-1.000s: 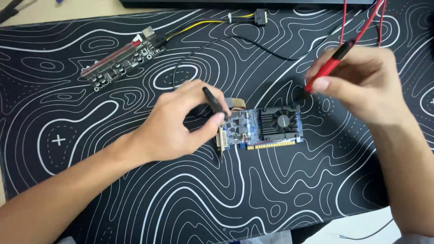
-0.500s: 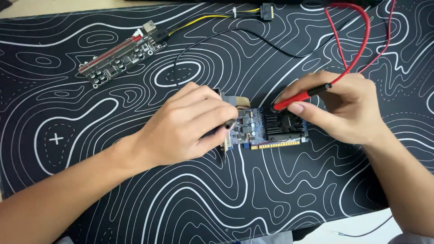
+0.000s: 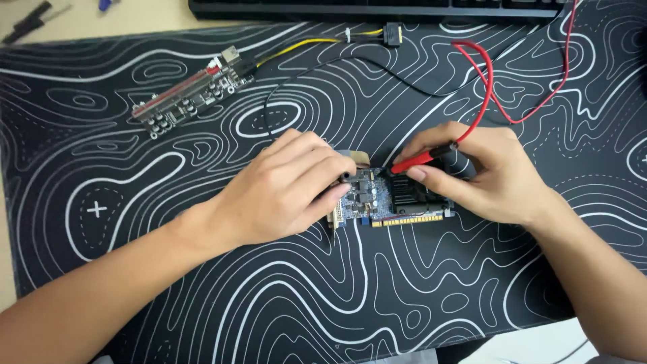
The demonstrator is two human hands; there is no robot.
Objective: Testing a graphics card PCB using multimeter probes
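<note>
On the black patterned mat (image 3: 202,290), a blue circuit card (image 3: 377,202) is lying flat — the left hand (image 3: 283,192) is pinching a black probe (image 3: 345,176) over it, the right hand (image 3: 482,175) is pinching a red probe (image 3: 421,159) — tip touching the card.

The left hand (image 3: 286,189) covers the left end of the blue circuit card (image 3: 377,202), and whatever its fingers pinch there is hidden but for a dark tip. The right hand (image 3: 485,175) hides the card's right part and most of the red probe (image 3: 418,160). The keyboard (image 3: 377,8) and red wire (image 3: 539,101) run off the top edge. Small tools (image 3: 30,17) at top left are cut off and blurred.
</note>
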